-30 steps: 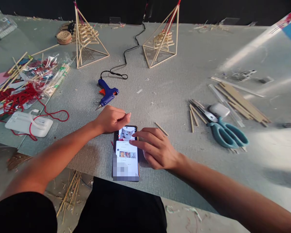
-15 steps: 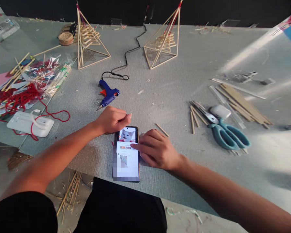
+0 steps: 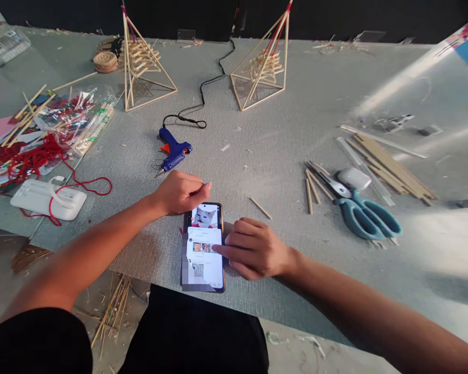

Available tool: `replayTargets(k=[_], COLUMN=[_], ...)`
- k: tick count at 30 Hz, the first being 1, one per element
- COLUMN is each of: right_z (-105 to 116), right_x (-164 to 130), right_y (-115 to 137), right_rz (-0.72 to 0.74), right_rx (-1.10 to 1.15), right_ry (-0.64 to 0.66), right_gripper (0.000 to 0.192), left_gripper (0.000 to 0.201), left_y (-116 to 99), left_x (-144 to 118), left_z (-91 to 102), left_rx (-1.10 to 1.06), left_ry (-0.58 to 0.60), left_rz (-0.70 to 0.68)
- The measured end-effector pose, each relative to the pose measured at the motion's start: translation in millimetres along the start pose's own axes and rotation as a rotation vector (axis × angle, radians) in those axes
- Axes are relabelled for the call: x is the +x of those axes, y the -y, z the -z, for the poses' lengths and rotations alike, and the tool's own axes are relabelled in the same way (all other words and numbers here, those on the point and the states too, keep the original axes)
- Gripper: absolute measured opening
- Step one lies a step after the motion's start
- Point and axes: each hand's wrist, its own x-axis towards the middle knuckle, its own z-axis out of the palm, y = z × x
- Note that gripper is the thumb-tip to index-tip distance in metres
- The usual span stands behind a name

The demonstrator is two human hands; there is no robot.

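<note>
The grey surface [image 3: 281,135] stretches out in front of me, strewn with craft material. Two stick pyramids [image 3: 142,62] stand at its far side, well apart from each other, and a tangle of red string [image 3: 31,156] lies with plastic bags off to my left. Teal scissors [image 3: 364,215] rest to my right among loose sticks [image 3: 312,189]. A blue glue gun [image 3: 173,151] lies just beyond my left hand [image 3: 179,192], which sits loosely curled at the top edge of the phone [image 3: 203,246], its fingers drawn together and holding nothing. The phone lies flat near the front edge, screen lit. My right hand [image 3: 257,249] rests beside it, forefinger stretched onto the screen, the other fingers curled.
</note>
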Motion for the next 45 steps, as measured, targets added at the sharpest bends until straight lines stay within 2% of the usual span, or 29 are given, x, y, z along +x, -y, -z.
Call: replayTargets(k=[5,11,17,23,28,32,34,39,42,45], right_z=[3,-1,-2,-4,-5,-3,-2,-2,-3,-5], right_x=[1,-2,-5,-6,-7,-5,-3,-5,-6,-5], right_y=[3,8,9,9,9,7,5,-3,-4,-2], right_rz=[0.137,0.214,0.145,0.101,0.087,0.086,0.041,-0.217,-0.116,0.005], right_rx=[0.046,-0.043,-0.064,-0.04,-0.027,-0.01,0.006,0.1,0.124,0.113], right_ry=[-0.017,0.084,0.211,0.203,0.231,0.203,0.149,0.043,0.078,0.101], right_gripper=[0.039,0.038,0.044,0.049,0.047,0.045,0.044,0.039,0.04,0.044], left_gripper=[0.053,0.054,0.054,0.053,0.053,0.054,0.054,0.055,0.054,0.054], left_y=[0,0,0,-1,0,-1,-1,-2,-3,-3], left_x=[-1,-1,-1,0,0,0,1,3,4,4], left_z=[0.1,0.4,0.4,0.1,-0.1,0.0,0.4,2.5,3.4,3.2], left_rx=[-0.014,-0.011,-0.013,-0.01,-0.008,-0.013,-0.014,-0.016,-0.013,-0.01], left_ry=[0.021,0.041,0.046,0.019,0.007,0.012,0.018,0.093,0.153,0.14], left_rz=[0.014,0.033,0.042,0.016,0.002,0.011,0.015,0.058,0.065,0.053])
